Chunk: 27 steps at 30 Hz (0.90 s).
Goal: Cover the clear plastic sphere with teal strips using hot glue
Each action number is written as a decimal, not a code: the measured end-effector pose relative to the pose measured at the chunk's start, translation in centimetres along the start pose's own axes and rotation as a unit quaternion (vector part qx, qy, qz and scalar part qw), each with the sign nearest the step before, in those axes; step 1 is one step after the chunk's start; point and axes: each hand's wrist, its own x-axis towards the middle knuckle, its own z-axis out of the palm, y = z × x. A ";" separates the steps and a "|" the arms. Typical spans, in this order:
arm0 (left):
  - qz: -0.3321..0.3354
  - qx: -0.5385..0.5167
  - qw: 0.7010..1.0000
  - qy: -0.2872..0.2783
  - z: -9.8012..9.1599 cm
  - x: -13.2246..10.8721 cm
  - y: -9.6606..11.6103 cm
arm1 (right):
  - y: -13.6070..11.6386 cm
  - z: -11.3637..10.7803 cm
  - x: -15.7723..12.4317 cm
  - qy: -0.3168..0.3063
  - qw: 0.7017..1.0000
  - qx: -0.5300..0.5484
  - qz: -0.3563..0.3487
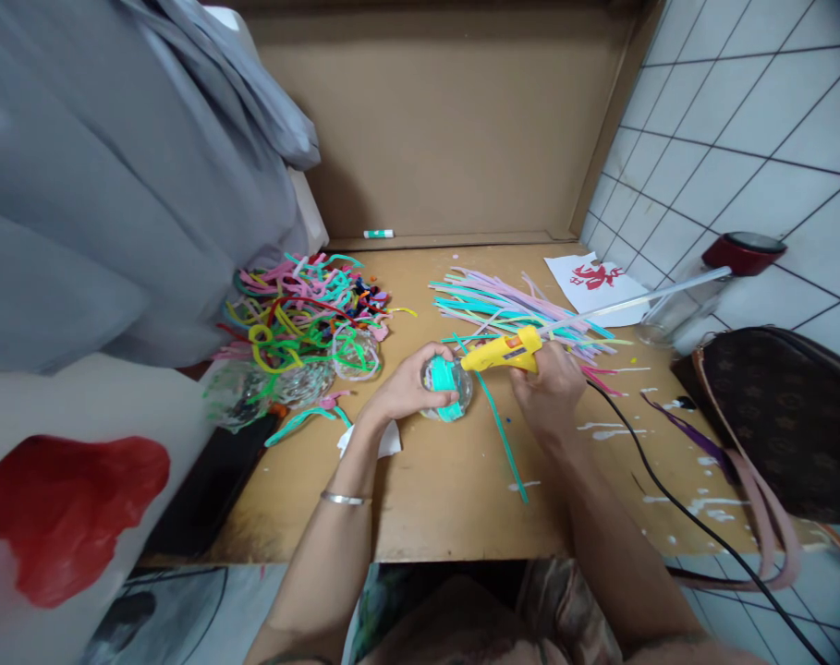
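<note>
My left hand (420, 383) is closed around a small clear round container (467, 392) whose side is partly covered with turquoise pipe cleaner strips (444, 379). In my right hand (550, 383) is a yellow hot glue gun (503, 351), its nozzle at the container's right edge. Whether the nozzle touches it I cannot tell. A long translucent glue stick (634, 303) sticks out of the gun's back. Just right of the container, a single turquoise pipe cleaner (499, 429) lies on the table. A white scrap (390, 441) lies partly hidden under my left wrist.
A tangled heap of coloured pipe cleaners (287, 319) and clear containers (305, 380) lies left; straight pipe cleaners (503, 305) lie behind my hands. A black cable (641, 453) runs right, near a brown bag (780, 416) and a red-lidded jar (742, 254). A black phone-like slab (212, 489) sits front left.
</note>
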 end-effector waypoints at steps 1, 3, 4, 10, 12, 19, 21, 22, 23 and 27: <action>0.000 -0.001 1.000 0.001 0.0 0.0 0.0 | 0.0 0.0 0.0 0.008 1.000 0.001 -0.001; 0.000 -0.004 1.000 0.001 0.0 0.0 0.0 | 0.0 -0.1 0.1 0.022 1.000 0.005 0.006; 0.000 -0.004 1.000 0.002 0.0 0.0 0.0 | -0.1 -0.2 0.2 0.027 1.000 0.009 0.012; -0.005 0.004 1.000 0.003 0.0 0.0 0.4 | -0.1 -0.1 0.2 0.032 0.999 0.025 0.010; -0.007 0.012 1.000 0.004 0.0 0.0 0.5 | 0.0 -0.1 0.1 0.025 0.999 0.023 0.011; 0.000 0.011 1.000 0.004 0.0 0.0 0.3 | 0.0 0.3 -0.2 -0.015 0.999 0.019 0.043; 0.000 -0.005 1.000 0.003 0.0 0.0 0.2 | -0.1 0.3 -0.2 -0.023 0.998 0.024 0.058; 0.002 -0.013 1.000 0.003 0.0 0.0 0.2 | -0.1 0.3 -0.2 -0.028 0.997 0.026 0.067; 0.003 -0.018 1.000 0.002 0.0 0.0 0.1 | -0.1 0.4 -0.3 -0.034 0.996 0.026 0.077; 0.001 -0.018 1.000 0.000 0.0 0.1 -0.1 | -0.2 0.6 -0.3 -0.053 0.992 0.035 0.111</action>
